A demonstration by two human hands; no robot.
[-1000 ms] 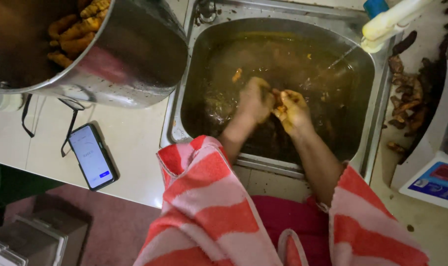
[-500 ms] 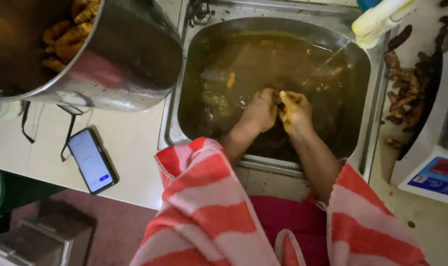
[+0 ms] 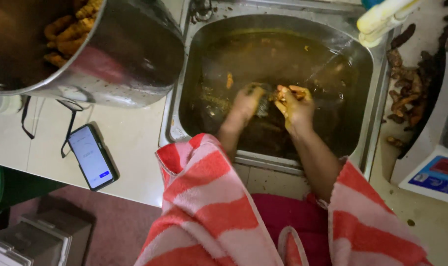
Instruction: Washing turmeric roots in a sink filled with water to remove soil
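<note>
Head view: both hands work in the sink [image 3: 381,106] of brown water. The left hand [image 3: 247,101] has its grip closed on a dark scrubber [image 3: 262,98]. At 3 o'clock of it, the right hand [image 3: 295,104] has its grip closed on an orange root [image 3: 288,91].

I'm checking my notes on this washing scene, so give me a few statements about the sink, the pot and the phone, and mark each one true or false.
1. Both hands are down in the steel sink, which holds murky brown water. True.
2. The right hand holds an orange-yellow root piece. True.
3. The left hand rests on the counter beside the phone. False: it is in the sink, close to the right hand.
4. The big metal pot is empty. False: orange-yellow roots lie inside it.
5. The phone lies on the counter with its screen lit. True.
6. The dark unwashed roots are piled left of the sink. False: they lie to its right.
</note>
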